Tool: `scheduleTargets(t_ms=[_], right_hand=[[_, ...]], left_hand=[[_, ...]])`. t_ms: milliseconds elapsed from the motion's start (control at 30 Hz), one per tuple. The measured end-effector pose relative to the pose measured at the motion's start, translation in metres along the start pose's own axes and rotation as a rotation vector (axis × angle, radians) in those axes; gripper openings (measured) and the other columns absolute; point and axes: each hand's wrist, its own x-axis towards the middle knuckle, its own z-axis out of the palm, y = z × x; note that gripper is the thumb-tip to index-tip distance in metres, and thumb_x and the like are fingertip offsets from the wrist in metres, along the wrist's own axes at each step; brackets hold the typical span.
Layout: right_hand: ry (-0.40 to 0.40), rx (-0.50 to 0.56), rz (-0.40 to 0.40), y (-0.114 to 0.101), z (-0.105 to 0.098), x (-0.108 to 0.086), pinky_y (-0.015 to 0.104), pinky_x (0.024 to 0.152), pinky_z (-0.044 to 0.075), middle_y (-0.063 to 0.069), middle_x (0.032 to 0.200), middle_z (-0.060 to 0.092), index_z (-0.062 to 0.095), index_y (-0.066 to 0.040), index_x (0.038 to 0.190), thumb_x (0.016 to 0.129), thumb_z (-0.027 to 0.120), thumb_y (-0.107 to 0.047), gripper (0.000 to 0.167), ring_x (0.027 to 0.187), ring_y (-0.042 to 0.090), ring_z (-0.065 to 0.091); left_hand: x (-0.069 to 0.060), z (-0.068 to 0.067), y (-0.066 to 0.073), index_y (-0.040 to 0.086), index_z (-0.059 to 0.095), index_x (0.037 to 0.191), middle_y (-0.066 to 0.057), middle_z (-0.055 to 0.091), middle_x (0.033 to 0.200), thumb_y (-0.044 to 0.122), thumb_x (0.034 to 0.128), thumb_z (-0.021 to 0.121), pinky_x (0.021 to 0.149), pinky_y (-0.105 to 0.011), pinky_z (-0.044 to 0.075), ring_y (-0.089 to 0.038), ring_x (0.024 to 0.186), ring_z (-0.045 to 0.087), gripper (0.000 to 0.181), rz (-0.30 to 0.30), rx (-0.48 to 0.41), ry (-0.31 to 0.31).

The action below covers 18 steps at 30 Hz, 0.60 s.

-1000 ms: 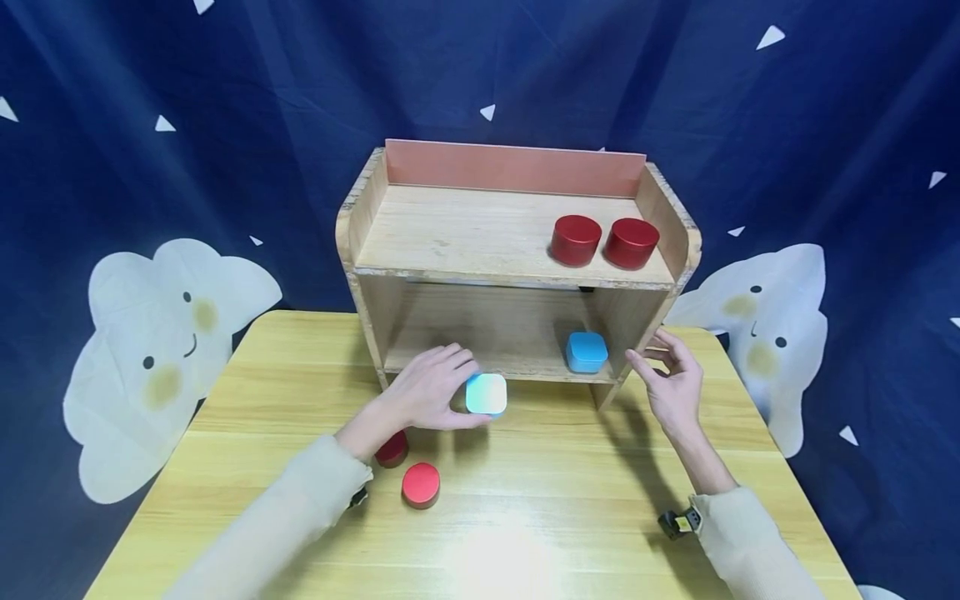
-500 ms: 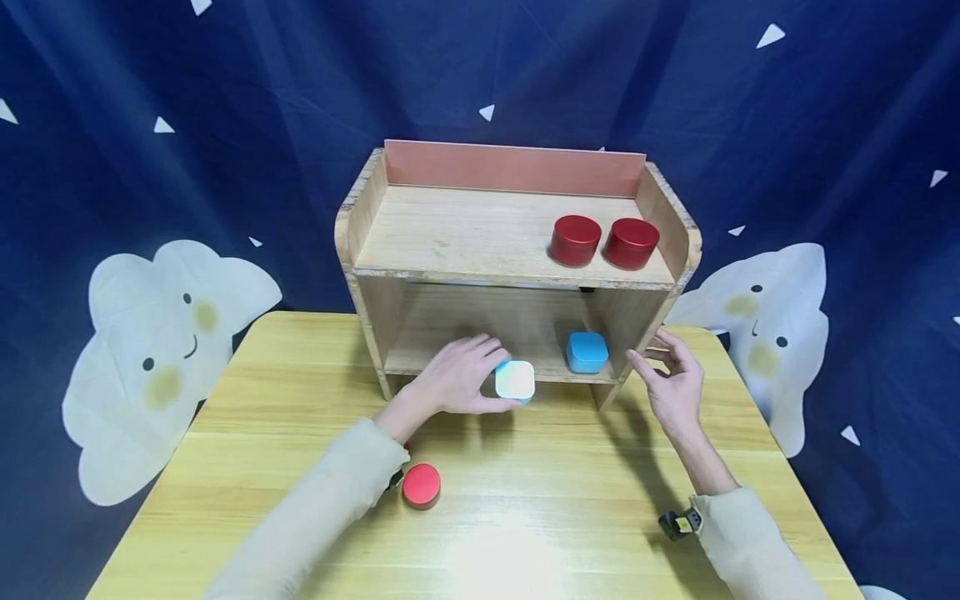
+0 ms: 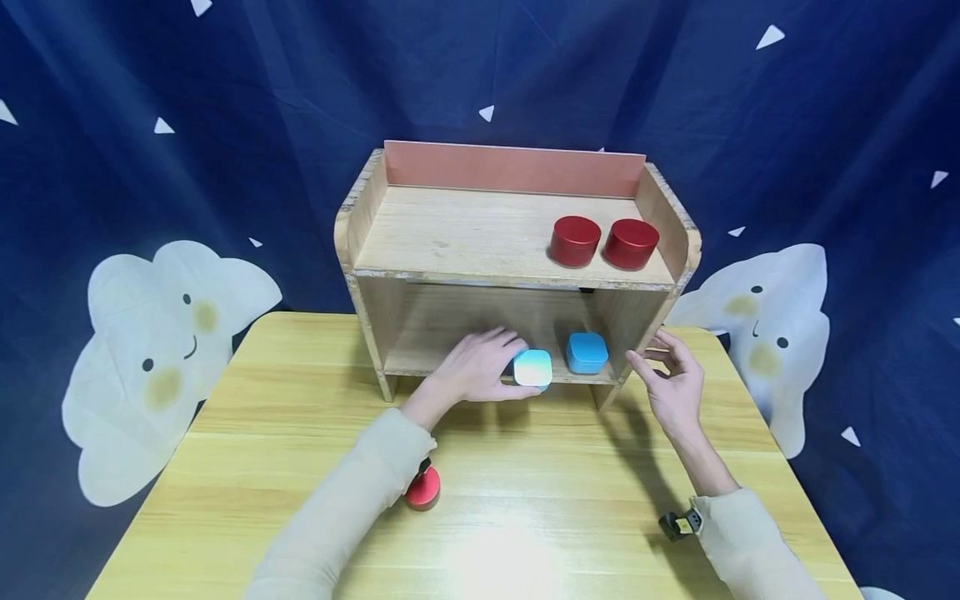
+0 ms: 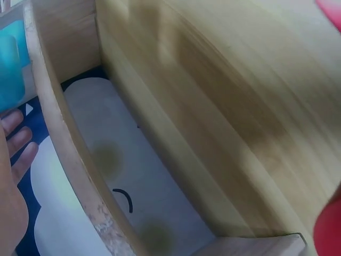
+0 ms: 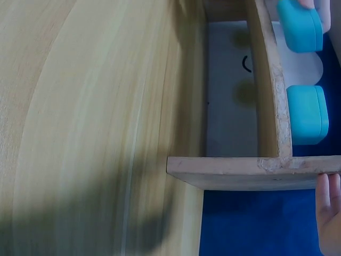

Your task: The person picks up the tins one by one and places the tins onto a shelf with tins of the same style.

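Observation:
My left hand (image 3: 482, 365) pinches a blue square tin (image 3: 533, 369) between thumb and fingers, at the front edge of the lower shelf (image 3: 457, 333). In the right wrist view the held tin (image 5: 300, 26) hangs above that shelf board. A second blue square tin (image 3: 587, 353) stands on the lower shelf near its right end, a small gap to the right of the held one. My right hand (image 3: 673, 383) grips the right side panel of the wooden shelf unit (image 3: 517, 279), thumb at its front edge. The right wrist view shows fingertips (image 5: 323, 189) against that panel.
Two red round tins (image 3: 575, 242) stand on the top shelf (image 3: 457, 233) at the right. A red round tin (image 3: 424, 490) is on the table (image 3: 555, 467), partly under my left forearm. A blue curtain (image 3: 315, 100) hangs behind.
My left hand has moved right and a little away from me, bringing the held blue tin close to the other one. The right hand has stayed on the side panel.

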Motion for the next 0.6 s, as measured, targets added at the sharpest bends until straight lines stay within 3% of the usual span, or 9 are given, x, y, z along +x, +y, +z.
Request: scheduleTargets(t_ms=[233,600], right_hand=[[-0.011,-0.007,-0.007,-0.001,0.001,0.0,0.01,0.064,0.056,-0.016,0.101,0.074,0.069,0.005,0.129,0.085,0.074,0.019,0.046,0.084,-0.004,0.072],[-0.01,-0.015,-0.022,0.0,0.0,0.0,0.01,0.064,0.056,-0.017,0.101,0.074,0.069,0.004,0.128,0.085,0.075,0.017,0.046,0.084,-0.004,0.072]], left_hand=[[0.014,0.004,-0.003,0.022,0.068,0.112,0.007,0.07,0.108,0.077,0.0834,0.069,0.073,-0.028,0.058,-0.015,0.102,0.067,0.062,0.014,0.017,0.003],[0.027,0.006,-0.002,0.022,0.066,0.119,0.005,0.069,0.116,0.079,0.0858,0.064,0.083,-0.033,0.061,-0.018,0.114,0.068,0.066,-0.011,0.036,-0.079]])
